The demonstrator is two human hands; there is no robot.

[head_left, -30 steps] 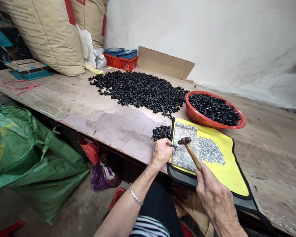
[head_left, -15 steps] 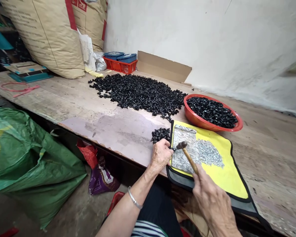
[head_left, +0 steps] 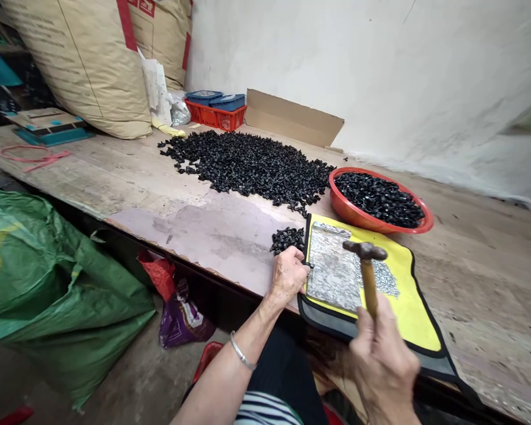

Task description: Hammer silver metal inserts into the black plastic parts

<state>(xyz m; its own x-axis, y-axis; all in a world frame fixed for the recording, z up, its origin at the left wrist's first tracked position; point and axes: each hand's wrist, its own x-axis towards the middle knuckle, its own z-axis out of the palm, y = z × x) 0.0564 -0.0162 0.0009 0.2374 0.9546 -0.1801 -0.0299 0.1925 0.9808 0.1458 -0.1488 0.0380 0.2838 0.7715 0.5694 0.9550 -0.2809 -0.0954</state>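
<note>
My left hand [head_left: 287,273] is closed, pinching a small black plastic piece [head_left: 308,265] at the left edge of a worn metal plate [head_left: 334,274]. The plate lies on a yellow mat [head_left: 418,319] with black edging. My right hand [head_left: 383,354] grips the wooden handle of a hammer [head_left: 365,260], whose head is raised over the plate's right side. Behind the hammer, a heap of tiny silvery metal bits [head_left: 387,280] rests on the mat, partly hidden. Close by my left hand sits a small pile of black pieces [head_left: 287,239].
A large heap of black pieces [head_left: 256,168] spreads over the wooden table [head_left: 478,265]. A red bowl [head_left: 427,224] full of them stands behind the mat. Farther back are a red basket [head_left: 216,118], a cardboard strip [head_left: 292,118] and big paper sacks [head_left: 79,65]. A green sack [head_left: 48,295] stands lower left.
The hammer has lifted off the plate's left edge and moved right, toward me, with my right hand. My left hand has stayed almost still with its black piece.
</note>
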